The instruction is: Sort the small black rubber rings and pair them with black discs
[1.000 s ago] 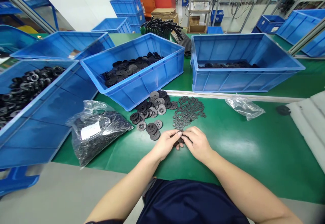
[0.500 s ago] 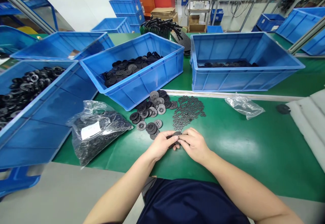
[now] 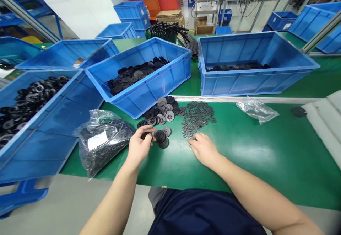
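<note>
My left hand [image 3: 140,145] has its fingers round a black plastic disc [image 3: 146,135] at the left edge of the loose pile. Beside it, several grey and black round discs [image 3: 169,116] lie overlapping on the green table. My right hand [image 3: 204,150] is at the near edge of a spread of small dark rings [image 3: 199,116]. Its thumb and fingers are drawn together, and their tips hide whatever may be between them. A clear bag [image 3: 106,144] of dark rings, with a white label, lies left of my left hand.
A blue bin [image 3: 149,89] of black discs stands behind the pile, with another blue bin [image 3: 255,82] to its right. At far left is a blue bin [image 3: 45,132] of black rings. A crumpled clear bag [image 3: 257,110] and a lone black disc [image 3: 298,112] lie on the right.
My hands have parted from where they met round a dark disc. The left has moved left to the disc pile; the right stays near the small rings. The view has shifted slightly.
</note>
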Tool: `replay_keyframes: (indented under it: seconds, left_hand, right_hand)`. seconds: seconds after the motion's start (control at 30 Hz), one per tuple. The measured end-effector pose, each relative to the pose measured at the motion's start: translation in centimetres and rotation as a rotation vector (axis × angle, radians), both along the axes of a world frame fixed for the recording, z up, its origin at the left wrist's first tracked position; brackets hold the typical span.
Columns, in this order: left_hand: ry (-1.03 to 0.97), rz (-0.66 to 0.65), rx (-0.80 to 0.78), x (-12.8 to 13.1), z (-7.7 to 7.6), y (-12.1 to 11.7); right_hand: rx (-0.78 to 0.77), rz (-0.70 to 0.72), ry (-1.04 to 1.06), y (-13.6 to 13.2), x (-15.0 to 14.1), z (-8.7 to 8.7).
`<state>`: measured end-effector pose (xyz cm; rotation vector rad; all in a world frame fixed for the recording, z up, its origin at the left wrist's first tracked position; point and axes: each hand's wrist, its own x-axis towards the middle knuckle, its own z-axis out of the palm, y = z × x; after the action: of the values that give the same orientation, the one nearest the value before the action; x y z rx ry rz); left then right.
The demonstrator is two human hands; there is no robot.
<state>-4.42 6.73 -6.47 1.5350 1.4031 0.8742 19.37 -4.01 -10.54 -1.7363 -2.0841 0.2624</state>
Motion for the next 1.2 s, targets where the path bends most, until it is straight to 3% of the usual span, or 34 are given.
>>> replay_keyframes:
  seconds: [0.1, 0.2, 0.37, 0.73, 0.87, 1.0, 1.1, 1.2]
  left_hand:
    - [0.373, -0.063, 0.191, -1.4, -0.4, 1.2]
    - [0.549, -0.217, 0.214, -1.6, -1.1, 2.0]
    - [0.605, -0.267, 0.174, -0.7, -1.4, 2.8]
    - [0.584, -0.316, 0.097, 0.2, -0.6, 3.9]
    - [0.439, -0.250, 0.029, 0.9, 0.5, 3.4]
    - [-0.037, -0.220, -0.179, 2.9, 0.5, 1.0]
    - [-0.269, -0.318, -0.355, 5.2, -0.3, -1.7]
    - [-0.353, -0.432, -0.398, 7.3, -1.0, -3.9]
  right_hand:
    - [-0.041, -0.003, -0.075, 0.1, -0.1, -0.2]
    - [-0.033, 0.003, -0.064, 0.0, 0.1, -0.4]
    - [-0.038, -0.031, -0.056, 0.1, 0.1, -0.5]
    - [-0.081, -0.042, -0.026, 0.1, 0.2, -0.1]
    - [-0.014, -0.057, 0.105, 0.0, 0.4, -0.2]
    - [0.191, -0.045, 0.331, -0.2, 0.4, 0.5]
    - [0.329, -0.014, 0.440, -0.4, 0.1, 1.3]
    - [0.359, 0.003, 0.447, -0.6, 0.0, 1.7]
